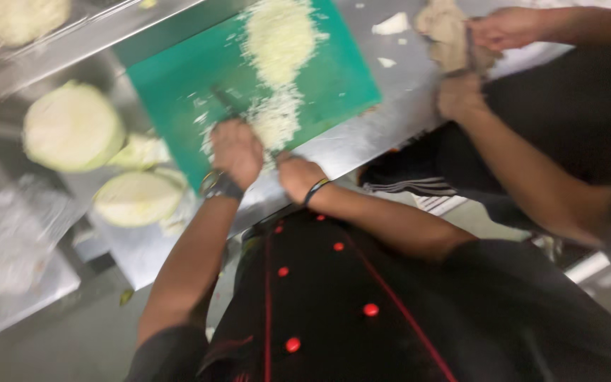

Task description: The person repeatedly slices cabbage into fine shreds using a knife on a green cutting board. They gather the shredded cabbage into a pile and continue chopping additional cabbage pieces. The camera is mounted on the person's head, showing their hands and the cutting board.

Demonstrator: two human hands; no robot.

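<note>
Cabbage shreds [274, 120] between both hands' grip.

Commercial kitchen prep station, stainless steel worktop [362, 138], green cutting board [178, 85] bearing shredded cabbage [277, 42], halved cabbage heads [72, 127] alongside, metal tray [72, 32] at the rear, black chef's jacket [334, 311] with red buttons and piping, second worker's hands [461, 95] nearby.

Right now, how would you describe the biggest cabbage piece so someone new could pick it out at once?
Start at the green cutting board on the steel counter, where the left hand and right hand work at shredded cabbage. Look off the board's left edge: the big cabbage half lies there, pale cut face up. It is rounder, larger and farther from the person than the smaller cut piece below it.
</note>
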